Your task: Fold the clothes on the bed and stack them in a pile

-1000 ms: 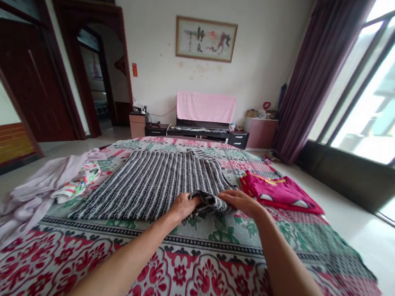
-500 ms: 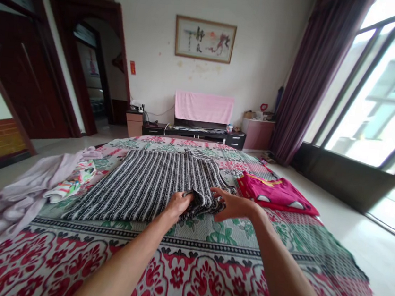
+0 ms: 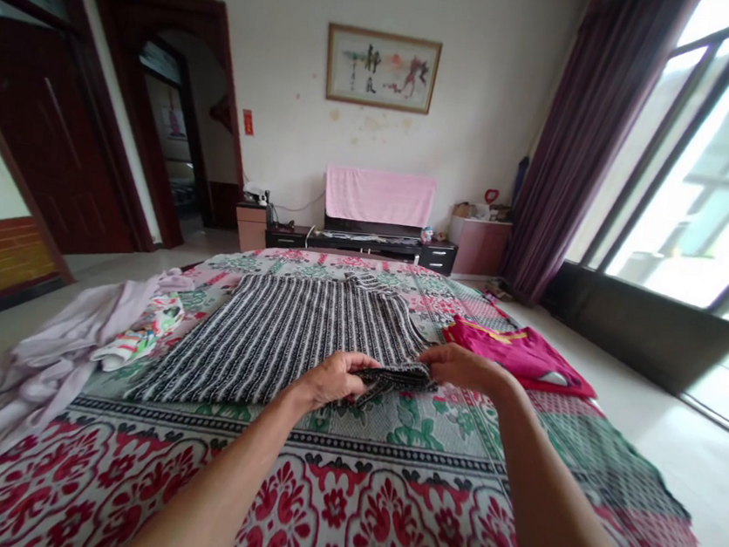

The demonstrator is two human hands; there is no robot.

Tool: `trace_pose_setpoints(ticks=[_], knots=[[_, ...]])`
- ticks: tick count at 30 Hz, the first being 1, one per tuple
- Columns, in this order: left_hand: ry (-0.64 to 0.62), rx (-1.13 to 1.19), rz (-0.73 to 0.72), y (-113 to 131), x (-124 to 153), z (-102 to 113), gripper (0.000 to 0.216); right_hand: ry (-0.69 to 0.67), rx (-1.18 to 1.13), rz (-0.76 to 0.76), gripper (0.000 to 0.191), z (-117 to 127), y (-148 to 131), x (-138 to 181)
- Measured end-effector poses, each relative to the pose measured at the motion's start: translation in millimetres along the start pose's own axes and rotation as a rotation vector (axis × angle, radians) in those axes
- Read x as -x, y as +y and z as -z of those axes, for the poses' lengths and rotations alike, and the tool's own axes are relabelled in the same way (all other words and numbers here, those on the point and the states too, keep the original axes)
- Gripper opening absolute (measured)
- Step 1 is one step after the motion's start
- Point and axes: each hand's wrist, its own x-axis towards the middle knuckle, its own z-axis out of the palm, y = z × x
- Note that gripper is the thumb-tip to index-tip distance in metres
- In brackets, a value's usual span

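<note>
A black-and-white striped knit garment [image 3: 279,334] lies spread out over the patterned bedspread [image 3: 339,499]. At its near right corner, part of the cloth is bunched into a narrow fold. My left hand [image 3: 338,378] grips the left end of that fold, thumb on top and fingers around it. My right hand [image 3: 459,365] pinches the fold's right end, the fingertips closed on the cloth. Just beyond my right hand lies a folded magenta garment [image 3: 526,355] with yellow trim.
To the left lie a pale lilac garment [image 3: 59,353] and a colourful patterned cloth [image 3: 144,332]. Beyond the bed stand a low black cabinet [image 3: 438,256] and a screen covered by a pink cloth [image 3: 380,194]. A purple curtain [image 3: 547,171] hangs beside the window.
My right hand has closed from a loose, spread pose onto the fold's right end. My left hand has shifted slightly right, and the bunched cloth is now stretched flatter between both hands.
</note>
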Motion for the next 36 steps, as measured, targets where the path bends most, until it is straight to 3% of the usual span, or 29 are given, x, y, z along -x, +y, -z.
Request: trace_pose_setpoints(ticks=[5,7,10,12,14,17,21,26,30,36], knots=[[-0.345,-0.189,0.054,11,10,-3,0.035,-0.145,-0.145,-0.251,0.023,10,-2,17],[-0.388,-0.217,0.075,13,11,-4,0.033,-0.128,-0.192,-0.305,0.023,15,2,21],[-0.189,-0.269,-0.013,11,7,-9,0.033,0.065,-0.122,-0.351,0.024,20,15,19],[0.006,-0.392,-0.136,8,3,-15,0.03,0.236,0.0,-0.412,0.027,20,23,13],[0.117,-0.551,-0.28,5,1,-26,0.026,0.339,0.152,-0.491,0.031,17,28,6],[0.088,-0.763,-0.431,2,3,-47,0.028,0.392,0.334,-0.538,0.034,6,30,-5],[-0.015,-1.03,-0.438,-3,10,-71,0.051,0.54,0.444,-0.476,0.026,-10,33,-18],[-0.011,-1.275,-0.436,-13,13,-81,0.025,0.677,0.439,-0.479,0.036,-19,51,-29],[-0.051,-1.323,-0.5,-15,11,-82,0.022,0.729,0.386,-0.434,0.043,-22,61,-35],[-0.045,-1.152,-0.572,-15,8,-73,0.027,0.824,0.312,-0.357,0.041,-25,66,-38]])
